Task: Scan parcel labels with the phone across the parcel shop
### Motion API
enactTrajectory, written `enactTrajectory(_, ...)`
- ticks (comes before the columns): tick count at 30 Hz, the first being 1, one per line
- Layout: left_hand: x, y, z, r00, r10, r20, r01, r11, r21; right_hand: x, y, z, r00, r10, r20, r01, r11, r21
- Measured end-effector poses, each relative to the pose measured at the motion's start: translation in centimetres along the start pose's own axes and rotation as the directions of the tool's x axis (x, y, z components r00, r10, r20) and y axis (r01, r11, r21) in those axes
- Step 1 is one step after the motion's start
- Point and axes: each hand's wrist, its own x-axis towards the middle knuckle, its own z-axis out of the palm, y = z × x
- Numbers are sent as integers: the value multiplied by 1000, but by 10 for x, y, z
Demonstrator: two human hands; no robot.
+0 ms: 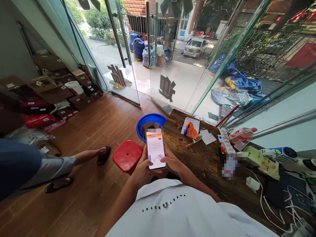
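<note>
A smartphone (155,146) with its screen lit is held upright in front of my white shirt. My left hand (142,165) grips its left side, thumb over the lower screen. On the other side my right hand (171,160) is wrapped round the edge, its thumb also on the lower part of the screen. The screen shows an orange band at the top and pale lines of text too small to read. Just left of the phone stands a red plastic stool (127,156). Behind it is a blue basin (150,119) with cardboard pieces inside.
A dark wooden table (197,161) on the right bears an orange tape dispenser (191,129), a pink bottle (243,135), papers and white cables (264,205). Parcels (49,89) are piled at the left wall. A person's leg (89,156) is at left. Glass doors (170,75) stand ahead.
</note>
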Motion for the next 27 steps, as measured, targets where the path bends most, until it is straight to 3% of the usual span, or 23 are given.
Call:
enactTrajectory(5, -2, -2, -1, 998, 34, -50, -35, 999, -25, 8, -7, 4, 999, 48, -18, -47, 997, 55)
enactTrajectory(11, 1, -8, 13, 976, 97, -195, -105, 994, -33, 19, -19, -3, 991, 80, 111, -83, 996, 16)
enactTrajectory(13, 4, -9, 19, 963, 119, -241, -128, 992, -21, 23, -23, -9, 986, 82, 145, -81, 997, -10)
enactTrajectory(18, 17, -14, 30, 968, 159, -194, -170, 985, -38, 32, -36, -30, 968, 94, 234, -86, 995, -44)
enactTrajectory(22, 25, -20, 44, 954, 193, -228, -210, 976, -52, 36, -41, -48, 949, 115, 293, -114, 993, -17)
enactTrajectory(27, 24, -27, 60, 935, 201, -291, -215, 977, -15, 35, -37, -60, 949, 144, 279, -165, 985, 52)
